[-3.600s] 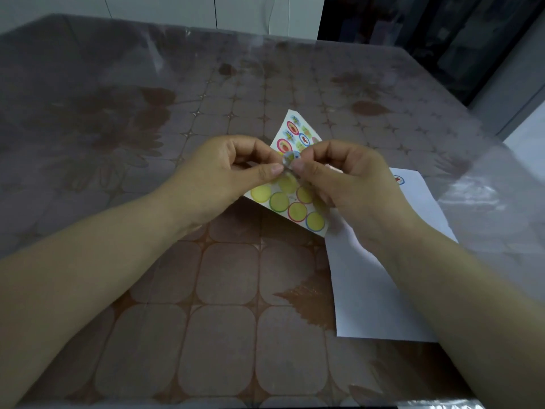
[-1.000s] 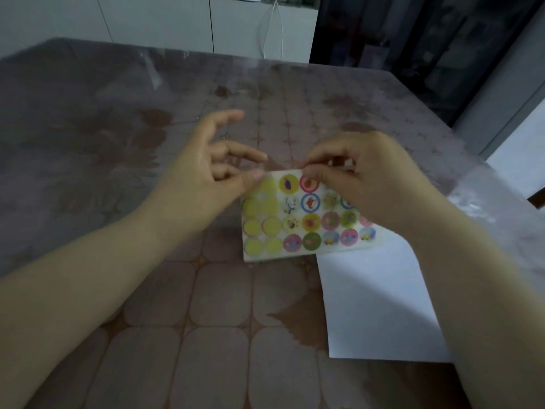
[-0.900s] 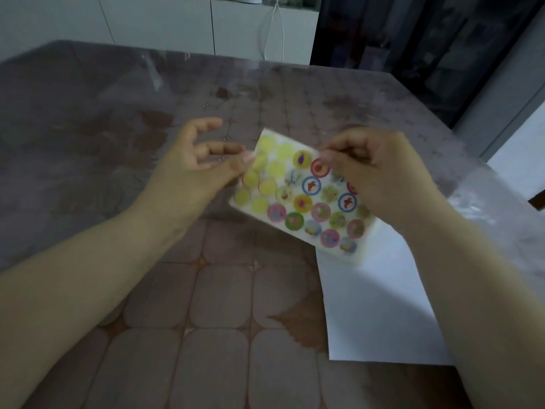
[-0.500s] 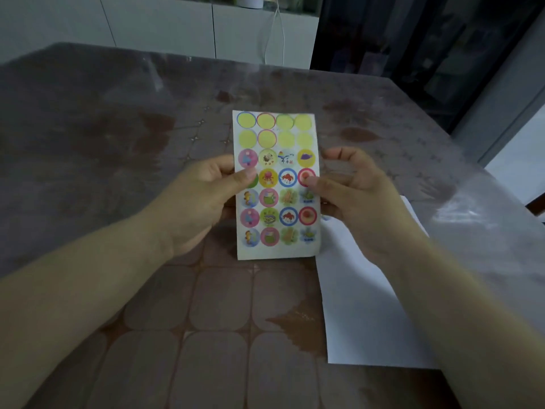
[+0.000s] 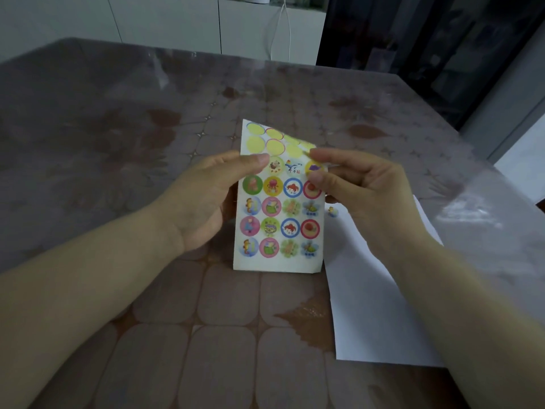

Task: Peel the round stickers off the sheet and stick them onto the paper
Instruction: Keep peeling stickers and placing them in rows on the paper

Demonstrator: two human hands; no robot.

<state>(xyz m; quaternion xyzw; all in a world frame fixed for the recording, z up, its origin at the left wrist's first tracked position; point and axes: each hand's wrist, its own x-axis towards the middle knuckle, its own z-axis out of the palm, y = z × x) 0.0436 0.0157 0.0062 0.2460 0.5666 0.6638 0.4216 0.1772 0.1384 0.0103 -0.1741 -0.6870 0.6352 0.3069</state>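
Observation:
The sticker sheet stands upright above the table, long side vertical. Its top two rows are bare yellow circles, and colourful round stickers fill the rows below. My left hand grips the sheet's left edge, thumb on the front near the third row. My right hand pinches the right edge beside the purple-on-yellow sticker, and the sheet's top right corner bends backwards there. The white paper lies flat on the table to the right, partly under my right forearm. One small round sticker is stuck near the paper's upper left.
The table has a brown patterned cloth under a clear plastic cover. White cabinets and a hanging cable stand beyond its far edge, with a dark glass door at the back right.
The sheet was turned from lying sideways to upright. Since half a second ago my right hand has moved up its right edge, and the top right corner now bends back.

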